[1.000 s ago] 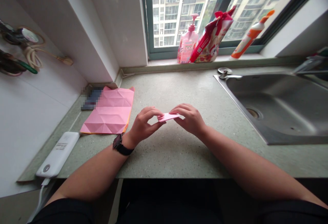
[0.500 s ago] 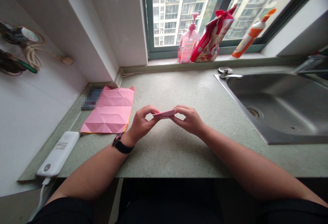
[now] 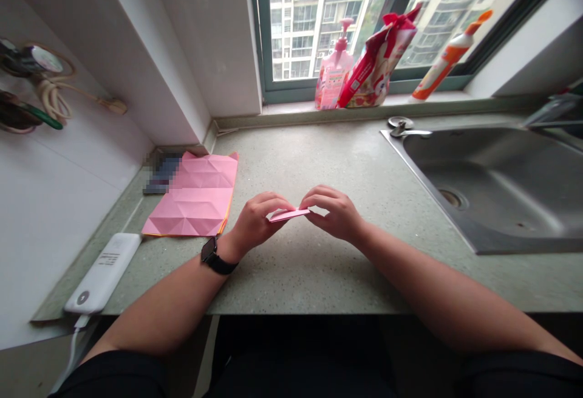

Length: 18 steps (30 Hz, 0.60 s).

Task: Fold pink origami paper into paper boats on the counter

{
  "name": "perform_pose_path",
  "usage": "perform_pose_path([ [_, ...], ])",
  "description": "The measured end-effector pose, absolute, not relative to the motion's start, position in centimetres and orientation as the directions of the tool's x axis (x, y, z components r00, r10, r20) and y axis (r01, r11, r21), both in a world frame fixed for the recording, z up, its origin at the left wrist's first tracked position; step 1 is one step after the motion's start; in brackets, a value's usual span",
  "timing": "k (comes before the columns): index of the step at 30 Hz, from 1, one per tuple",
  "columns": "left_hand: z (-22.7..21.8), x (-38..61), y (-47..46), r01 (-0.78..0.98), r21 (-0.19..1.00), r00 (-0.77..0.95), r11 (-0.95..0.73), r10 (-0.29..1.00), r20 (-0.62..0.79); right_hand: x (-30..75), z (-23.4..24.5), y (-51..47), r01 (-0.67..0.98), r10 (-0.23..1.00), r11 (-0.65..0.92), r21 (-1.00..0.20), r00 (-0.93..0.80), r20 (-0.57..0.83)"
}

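Between my hands, just above the counter, is a small folded piece of pink paper [image 3: 289, 214], seen nearly edge-on. My left hand [image 3: 257, 219] pinches its left end, thumb below and fingers on top. At the right end, my right hand [image 3: 334, 212] grips it the same way, its fingertips close to the left ones. To the left lies a larger sheet of creased pink paper [image 3: 195, 194], with an orange edge showing beneath it. A dark watch [image 3: 210, 251] is on my left wrist.
The green counter [image 3: 300, 276] has a white power bank [image 3: 104, 271] with a cable at left and a blurred dark object [image 3: 159, 174] in the corner. A steel sink [image 3: 510, 173] is at right. A pump bottle [image 3: 334, 79], red bag [image 3: 380, 61] and orange-white bottle [image 3: 446, 61] line the sill.
Both hands have shifted slightly; the folded paper sits a little lower and tilts differently. The left fingers have moved over the top of the paper, toward the right hand.
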<state>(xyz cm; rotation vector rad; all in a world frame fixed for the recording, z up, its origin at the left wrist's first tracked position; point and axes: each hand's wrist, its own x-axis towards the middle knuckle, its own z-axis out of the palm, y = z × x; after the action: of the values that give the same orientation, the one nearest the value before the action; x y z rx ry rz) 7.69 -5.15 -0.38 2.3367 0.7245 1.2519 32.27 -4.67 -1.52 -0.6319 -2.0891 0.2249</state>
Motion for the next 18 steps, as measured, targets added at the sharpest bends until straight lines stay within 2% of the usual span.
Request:
perform_pose_path([
  [10,-0.31,7.35,-5.15,0.316,0.424,0.483,-0.849,0.528,0.699,32.68,-1.71,-4.36,0.427,0.467,0.867,-0.258,-0.513,0.720],
  [18,-0.20,7.49,-5.22,0.256,0.515,0.491,-0.818,0.569,0.660,32.39,-1.35,-4.71,0.339,0.486,0.870,-0.359,-0.460,0.743],
])
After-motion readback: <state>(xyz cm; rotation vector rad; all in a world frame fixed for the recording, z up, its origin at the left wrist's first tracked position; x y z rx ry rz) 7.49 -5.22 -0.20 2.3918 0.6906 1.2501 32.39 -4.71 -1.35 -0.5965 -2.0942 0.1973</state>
